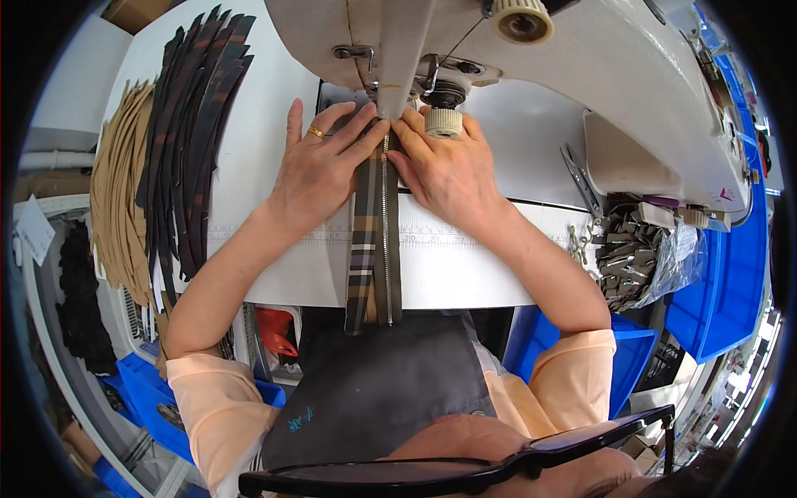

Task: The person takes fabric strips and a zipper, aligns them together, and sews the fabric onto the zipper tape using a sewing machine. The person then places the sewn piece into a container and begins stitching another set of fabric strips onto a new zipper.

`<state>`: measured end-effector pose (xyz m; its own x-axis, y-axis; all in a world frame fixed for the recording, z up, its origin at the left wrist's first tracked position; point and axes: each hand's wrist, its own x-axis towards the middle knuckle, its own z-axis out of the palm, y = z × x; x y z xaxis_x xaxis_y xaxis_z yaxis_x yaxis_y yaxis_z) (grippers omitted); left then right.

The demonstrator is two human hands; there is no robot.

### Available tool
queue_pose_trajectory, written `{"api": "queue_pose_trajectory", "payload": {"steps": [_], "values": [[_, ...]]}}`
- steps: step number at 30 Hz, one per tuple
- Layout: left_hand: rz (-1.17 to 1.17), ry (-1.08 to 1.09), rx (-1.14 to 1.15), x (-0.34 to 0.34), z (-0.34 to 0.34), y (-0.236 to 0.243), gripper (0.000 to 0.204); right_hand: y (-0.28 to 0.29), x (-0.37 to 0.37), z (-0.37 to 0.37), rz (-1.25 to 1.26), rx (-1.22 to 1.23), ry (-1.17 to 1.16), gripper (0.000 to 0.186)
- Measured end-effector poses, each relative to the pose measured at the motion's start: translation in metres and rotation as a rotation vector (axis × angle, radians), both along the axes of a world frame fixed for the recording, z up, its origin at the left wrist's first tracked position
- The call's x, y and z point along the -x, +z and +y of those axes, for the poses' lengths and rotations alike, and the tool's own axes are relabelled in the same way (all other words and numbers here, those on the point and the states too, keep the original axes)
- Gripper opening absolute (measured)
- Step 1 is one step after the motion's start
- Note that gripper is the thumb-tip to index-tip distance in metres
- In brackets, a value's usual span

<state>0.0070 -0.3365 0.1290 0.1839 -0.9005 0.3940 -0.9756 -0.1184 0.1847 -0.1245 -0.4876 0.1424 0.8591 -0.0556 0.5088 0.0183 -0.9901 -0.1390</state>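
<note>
The left hand [320, 170] is laid palm down with its fingers spread, the index fingertip resting by the metal teeth and a ring worn on one finger. The right hand [448, 170] is also held palm down, its fingers only slightly bent and its thumb set against the zipper [385, 216]; whether the fabric is pinched there cannot be told, since some fingertips are hidden behind a pale ribbed knob [443, 124]. Between the hands runs the zipper, with a plaid strip [363, 266] lying along its left side — both are led under the head of a white sewing machine [614, 75], and their near ends hang over the front edge of the white table [452, 278]. A ruler scale [440, 238] is crossed by them. Farther left, dark strips [191, 124] are heaped beside tan strips [120, 183]. To the right, snips [583, 178] are seen near a pile of small dark pieces [627, 257], a clear plastic bag [677, 266] and a blue bin [722, 274].
</note>
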Motion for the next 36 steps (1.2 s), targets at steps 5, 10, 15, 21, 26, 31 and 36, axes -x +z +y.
{"api": "queue_pose_trajectory", "payload": {"steps": [5, 10, 15, 21, 26, 31, 36], "values": [[0.017, -0.023, 0.025, -0.001, -0.001, -0.002, 0.052, 0.001, 0.000, 0.000, -0.005, 0.003, -0.001, 0.026], [-0.018, 0.005, 0.024, 0.001, -0.001, 0.000, 0.052, -0.002, -0.001, 0.000, 0.002, -0.005, -0.002, 0.024], [-0.114, 0.039, 0.044, 0.003, 0.000, 0.003, 0.037, 0.000, -0.003, -0.007, -0.002, -0.203, 0.051, 0.018], [-0.124, 0.038, 0.062, 0.002, -0.003, -0.001, 0.039, -0.006, -0.026, -0.044, 0.235, -0.255, 0.031, 0.014], [-0.026, -0.009, 0.089, 0.002, -0.003, -0.004, 0.045, 0.004, -0.032, -0.050, 0.223, -0.223, 0.107, 0.016], [-0.063, -0.007, 0.062, 0.001, -0.005, -0.003, 0.042, -0.002, -0.023, -0.046, 0.064, -0.080, 0.103, 0.014], [-0.064, 0.025, 0.093, 0.004, -0.004, -0.002, 0.042, 0.001, 0.001, -0.019, -0.007, -0.204, 0.087, 0.027]]}}
